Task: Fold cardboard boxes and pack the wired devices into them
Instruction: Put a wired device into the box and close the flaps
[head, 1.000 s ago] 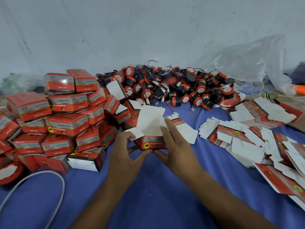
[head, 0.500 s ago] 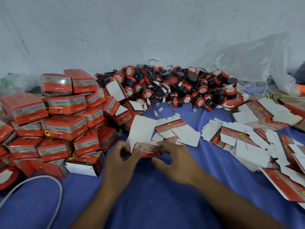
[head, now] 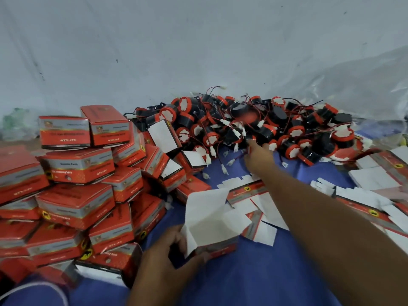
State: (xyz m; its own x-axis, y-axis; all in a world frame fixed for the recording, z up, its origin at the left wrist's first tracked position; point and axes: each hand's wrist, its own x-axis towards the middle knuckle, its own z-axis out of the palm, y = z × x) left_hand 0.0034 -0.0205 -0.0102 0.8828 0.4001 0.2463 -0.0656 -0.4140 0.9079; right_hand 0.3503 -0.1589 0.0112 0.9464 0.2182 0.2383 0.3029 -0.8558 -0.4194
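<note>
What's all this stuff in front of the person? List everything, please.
Folded boxes: dozens, red and grey, stacked left.
Wired devices: one large pile, black and red, back centre.
Flat box blanks: many, white and red, spread right.
Open box: one, white inside, front centre.
Cloth: one, blue, under everything.
Plastic bag: one, clear, back right.
Left hand: one, holding the open box.
Right hand: one, at the device pile's near edge.
</note>
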